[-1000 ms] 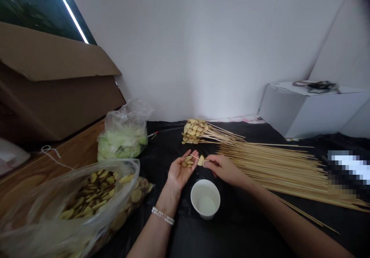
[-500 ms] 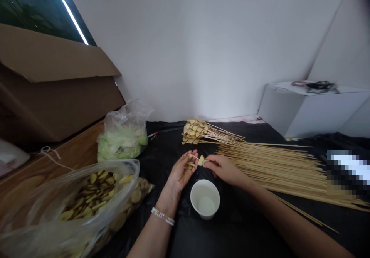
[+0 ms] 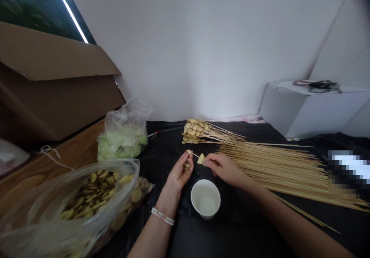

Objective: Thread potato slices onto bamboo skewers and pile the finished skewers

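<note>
My left hand (image 3: 179,173) is closed on potato slices (image 3: 187,166) in its curled fingers, with one more slice (image 3: 189,152) pinched at the fingertips. A thin bamboo skewer (image 3: 195,155) reaches from that slice towards my right hand (image 3: 224,169). Near its other visible part, pale potato slices (image 3: 201,159) are threaded on the skewer, and my right fingers grip right at them. How far the skewer runs into the right hand is hidden. Just below both hands stands a white paper cup (image 3: 205,199), which neither touches.
Loose bamboo skewers (image 3: 277,167) lie spread at right. Behind the hands rests a pile of potato-laden skewers (image 3: 195,130). To the left are an open plastic bag of potato slices (image 3: 92,192), a bag of pale green vegetables (image 3: 123,142) and a cardboard box (image 3: 60,96).
The left fingers have curled closer around their slices, and a slice now sits at the skewer's tip. The right hand has barely moved.
</note>
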Demonstrator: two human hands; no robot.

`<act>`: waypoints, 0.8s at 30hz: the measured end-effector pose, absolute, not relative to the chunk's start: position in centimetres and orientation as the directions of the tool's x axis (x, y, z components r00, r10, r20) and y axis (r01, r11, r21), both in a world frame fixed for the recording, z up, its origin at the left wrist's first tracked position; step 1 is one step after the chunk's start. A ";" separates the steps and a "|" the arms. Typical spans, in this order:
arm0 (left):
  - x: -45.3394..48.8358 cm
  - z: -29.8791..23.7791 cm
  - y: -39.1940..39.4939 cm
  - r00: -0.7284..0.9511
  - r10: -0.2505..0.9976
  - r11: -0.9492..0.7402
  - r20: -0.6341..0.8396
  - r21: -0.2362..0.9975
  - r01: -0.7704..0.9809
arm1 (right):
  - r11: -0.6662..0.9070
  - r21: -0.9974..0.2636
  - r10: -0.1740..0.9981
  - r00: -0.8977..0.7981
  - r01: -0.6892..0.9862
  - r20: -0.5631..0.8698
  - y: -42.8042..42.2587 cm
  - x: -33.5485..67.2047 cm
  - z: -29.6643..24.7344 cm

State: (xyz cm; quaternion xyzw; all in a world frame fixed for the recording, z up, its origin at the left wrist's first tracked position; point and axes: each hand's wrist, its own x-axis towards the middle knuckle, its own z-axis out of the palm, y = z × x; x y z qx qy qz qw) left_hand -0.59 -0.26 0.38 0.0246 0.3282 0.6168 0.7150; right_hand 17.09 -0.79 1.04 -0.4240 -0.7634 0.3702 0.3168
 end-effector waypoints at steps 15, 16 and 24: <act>-0.8 0.3 -0.5 0.108 0.902 0.309 -0.419 0.450 -0.838 | 0.395 -0.793 0.888 -0.415 0.465 0.199 -0.9 16.9 0.6; -0.8 0.3 -0.5 0.099 0.906 0.301 -0.413 0.461 -0.835 | 0.395 -0.791 0.888 -0.415 0.467 0.199 -0.8 16.9 0.6; -0.7 0.1 -0.6 0.087 0.922 0.283 -0.378 0.500 -0.819 | 0.390 -0.794 0.889 -0.415 0.465 0.194 -0.9 16.9 0.6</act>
